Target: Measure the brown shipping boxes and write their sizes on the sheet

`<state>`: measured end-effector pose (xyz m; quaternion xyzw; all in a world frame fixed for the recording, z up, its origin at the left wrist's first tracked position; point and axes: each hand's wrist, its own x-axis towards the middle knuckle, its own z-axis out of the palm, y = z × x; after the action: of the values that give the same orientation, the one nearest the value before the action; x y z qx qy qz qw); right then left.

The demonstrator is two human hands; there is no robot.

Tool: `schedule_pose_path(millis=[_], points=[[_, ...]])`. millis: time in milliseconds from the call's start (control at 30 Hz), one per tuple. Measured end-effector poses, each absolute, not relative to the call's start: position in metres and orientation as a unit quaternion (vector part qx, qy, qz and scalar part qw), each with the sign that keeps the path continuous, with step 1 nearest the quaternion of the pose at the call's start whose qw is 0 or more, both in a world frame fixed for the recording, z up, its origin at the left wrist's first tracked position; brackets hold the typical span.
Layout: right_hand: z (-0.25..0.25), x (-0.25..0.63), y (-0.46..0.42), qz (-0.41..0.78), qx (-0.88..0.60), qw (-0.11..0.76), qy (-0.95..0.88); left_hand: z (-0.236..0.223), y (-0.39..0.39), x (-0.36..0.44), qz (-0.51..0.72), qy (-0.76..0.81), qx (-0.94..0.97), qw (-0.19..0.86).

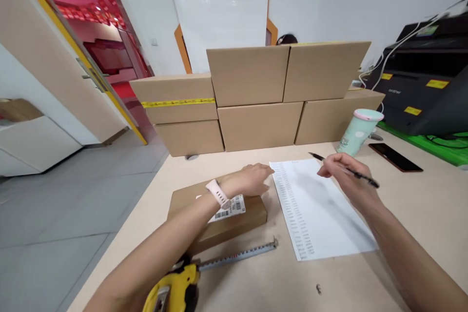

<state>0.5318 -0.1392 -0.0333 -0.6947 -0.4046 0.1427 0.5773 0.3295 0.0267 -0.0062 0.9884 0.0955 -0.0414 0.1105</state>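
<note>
My right hand (345,173) grips a black pen (360,177) above the right side of a white paper sheet (329,209). The pen's tip points up and left, apart from the paper. Rows of small handwriting run down the sheet's left edge. My left hand (254,179), with a pale pink watch band at the wrist, reaches over a small cardboard box (252,219). Its fingers are stretched towards the sheet's upper left corner. The forearm partly covers the box's white shipping label (234,208). In front of the box lies a yellow tape measure (179,285), its blade partly pulled out.
Stacked cardboard boxes (259,126) line the table's back, one with a yellow measuring strip (179,103). At right stand a mint tumbler (358,131), a dark phone (395,157) and a black printer (420,78). A person's head (287,39) shows behind the boxes.
</note>
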Motion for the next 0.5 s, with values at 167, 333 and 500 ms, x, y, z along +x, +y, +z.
schedule_pose_path(millis=[167, 333, 500], points=[[-0.071, 0.529, -0.113, 0.224, -0.596, 0.706, -0.311, -0.031, -0.025, 0.343, -0.092, 0.030, 0.988, 0.120], [-0.093, 0.511, -0.143, 0.384, -0.560, 0.701, -0.218, -0.072, -0.124, 0.298, -0.049, -0.064, 0.996, -0.036], [-0.113, 0.471, -0.197, 0.351, -0.640, 0.661, -0.173, -0.106, -0.151, 0.274, 0.036, -0.089, 0.989, -0.109]])
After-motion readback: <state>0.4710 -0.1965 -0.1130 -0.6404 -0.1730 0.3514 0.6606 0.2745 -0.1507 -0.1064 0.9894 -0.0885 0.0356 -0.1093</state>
